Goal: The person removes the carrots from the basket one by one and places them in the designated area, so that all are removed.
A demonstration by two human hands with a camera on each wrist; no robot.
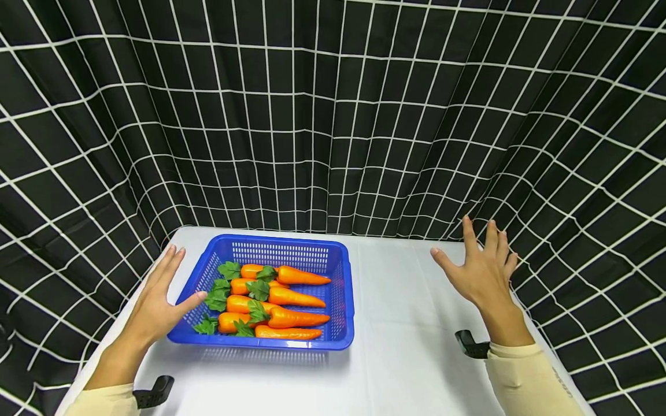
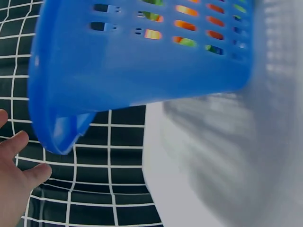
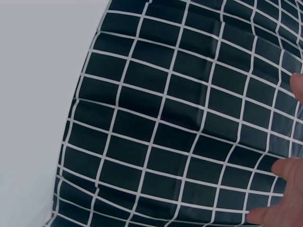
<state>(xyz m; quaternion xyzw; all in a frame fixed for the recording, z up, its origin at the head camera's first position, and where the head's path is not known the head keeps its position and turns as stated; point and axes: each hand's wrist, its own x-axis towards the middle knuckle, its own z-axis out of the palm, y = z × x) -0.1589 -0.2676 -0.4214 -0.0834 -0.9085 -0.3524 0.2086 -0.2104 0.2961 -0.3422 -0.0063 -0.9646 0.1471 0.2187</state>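
A blue perforated plastic basket [image 1: 260, 343] stands on the left half of the white table. Inside it, several orange carrots [image 1: 298, 316] with green leafy tops lie in two overlapping columns, tips to the right. My left hand [image 1: 156, 306] is at the basket's left side, fingers straight and thumb spread toward the rim, holding nothing. In the left wrist view the basket wall [image 2: 142, 71] fills the upper part, with the left fingers [image 2: 14, 144] at the edge. Well right of the basket, my right hand [image 1: 484, 271] hovers over the table's right side with fingers spread, nothing in it.
The white table [image 1: 395, 323] extends to the right of and in front of the basket. Black curtains [image 1: 385, 115] with a white grid surround the table at the back and both sides. Each wrist wears a dark strap device [image 1: 470, 345].
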